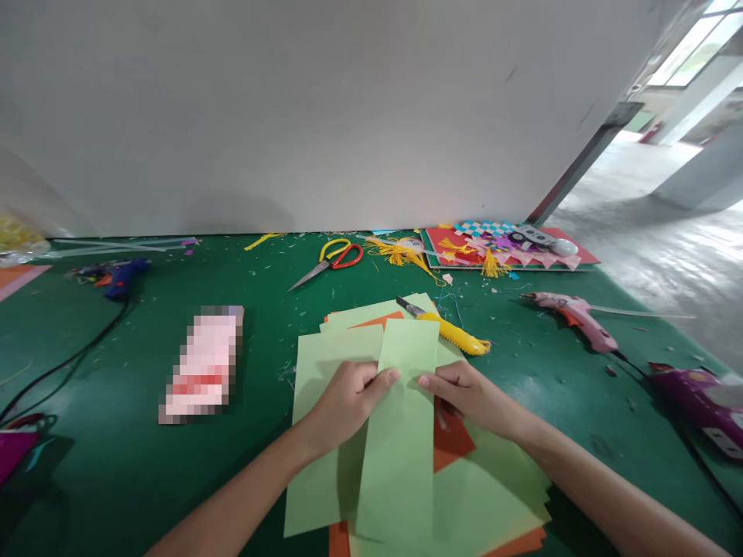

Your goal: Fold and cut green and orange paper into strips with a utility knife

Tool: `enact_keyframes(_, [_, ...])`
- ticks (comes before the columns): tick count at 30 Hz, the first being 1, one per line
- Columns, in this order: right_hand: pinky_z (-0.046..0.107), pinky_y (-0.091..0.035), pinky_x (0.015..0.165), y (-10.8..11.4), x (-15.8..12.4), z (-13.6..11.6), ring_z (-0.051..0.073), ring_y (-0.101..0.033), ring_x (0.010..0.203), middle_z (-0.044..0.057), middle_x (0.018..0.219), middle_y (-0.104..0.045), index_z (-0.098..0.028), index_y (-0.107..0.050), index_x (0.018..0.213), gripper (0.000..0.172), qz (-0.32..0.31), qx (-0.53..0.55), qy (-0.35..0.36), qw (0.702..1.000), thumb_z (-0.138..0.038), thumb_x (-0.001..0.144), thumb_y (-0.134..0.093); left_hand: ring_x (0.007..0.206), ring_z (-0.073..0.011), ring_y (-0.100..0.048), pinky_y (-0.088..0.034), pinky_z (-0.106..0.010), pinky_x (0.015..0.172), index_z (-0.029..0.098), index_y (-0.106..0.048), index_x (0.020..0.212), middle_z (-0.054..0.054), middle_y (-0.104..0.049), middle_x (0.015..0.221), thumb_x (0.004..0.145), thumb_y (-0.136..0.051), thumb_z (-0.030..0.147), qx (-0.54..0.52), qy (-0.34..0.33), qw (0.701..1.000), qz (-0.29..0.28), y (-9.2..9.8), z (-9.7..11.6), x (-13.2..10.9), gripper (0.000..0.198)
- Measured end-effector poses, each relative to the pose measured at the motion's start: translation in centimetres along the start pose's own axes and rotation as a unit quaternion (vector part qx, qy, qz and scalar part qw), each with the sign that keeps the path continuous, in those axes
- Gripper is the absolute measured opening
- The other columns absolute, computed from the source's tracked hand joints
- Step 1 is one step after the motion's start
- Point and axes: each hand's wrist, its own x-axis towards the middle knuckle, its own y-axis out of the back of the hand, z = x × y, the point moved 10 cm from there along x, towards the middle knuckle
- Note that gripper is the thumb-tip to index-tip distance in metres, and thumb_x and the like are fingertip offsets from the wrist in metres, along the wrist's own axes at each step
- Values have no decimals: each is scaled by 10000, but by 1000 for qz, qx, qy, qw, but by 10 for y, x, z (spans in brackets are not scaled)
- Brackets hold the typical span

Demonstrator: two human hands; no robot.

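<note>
A long strip of light green paper (400,456) is held up between both hands, above a stack of green and orange sheets (493,503). My left hand (342,402) pinches the strip's left edge with the thumb on top. On the opposite edge, my right hand (470,394) pinches it the same way. Under my left hand lies a wider green sheet (319,487). Just beyond the strip, a yellow utility knife (458,334) rests on the stack, its blade pointing to the far left.
Scissors (333,259) with red and yellow handles lie farther back. A pink glue gun (574,313) and a purple power strip (702,402) are at the right. A blue glue gun (119,277) and a pixelated pink object (203,367) lie left. Behind stands a grey wall (290,116).
</note>
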Motion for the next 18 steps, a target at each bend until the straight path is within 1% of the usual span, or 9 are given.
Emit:
enact_keyframes(5, [199, -327, 453, -9, -2, -4, 77, -512, 447, 36, 507, -645, -149, -596, 515, 581, -41, -3, 3, 999, -554, 905, -450, 530, -88, -198, -171, -230, 458, 205, -246, 582, 60, -185, 571, 879, -453, 516, -8, 4, 1000, 7, 2, -2, 3, 477])
enact_keyframes(7, [199, -328, 451, -10, -2, -5, 79, -516, 442, 35, 493, -636, -150, -583, 505, 581, -39, 6, 7, 999, -547, 908, -449, 529, -89, -197, -168, -231, 458, 207, -251, 584, 60, -183, 571, 882, -447, 508, -10, 4, 1000, 5, 2, -2, 3, 467])
enact_keyframes(11, [197, -321, 438, -7, 0, -4, 70, -484, 408, 20, 447, -601, -158, -535, 471, 578, -23, 15, 6, 1000, -538, 901, -471, 530, -90, -195, -166, -234, 461, 208, -245, 586, 59, -179, 575, 885, -445, 500, -8, -2, 1000, 11, 3, -1, 4, 463])
enact_keyframes(14, [195, -321, 440, -8, -1, -3, 67, -478, 411, 20, 452, -604, -156, -545, 476, 579, -26, 16, -2, 1000, -541, 902, -468, 533, -91, -197, -173, -232, 462, 208, -250, 587, 58, -183, 576, 884, -445, 504, -11, 0, 1000, 14, 3, -1, 4, 463])
enact_keyframes(18, [195, -315, 435, -16, -3, -2, 69, -473, 422, 35, 492, -630, -142, -608, 524, 588, -67, 9, -11, 998, -556, 907, -442, 524, -89, -204, -176, -232, 459, 206, -259, 581, 60, -189, 567, 882, -449, 507, -22, 4, 1000, 21, 4, -3, 3, 467])
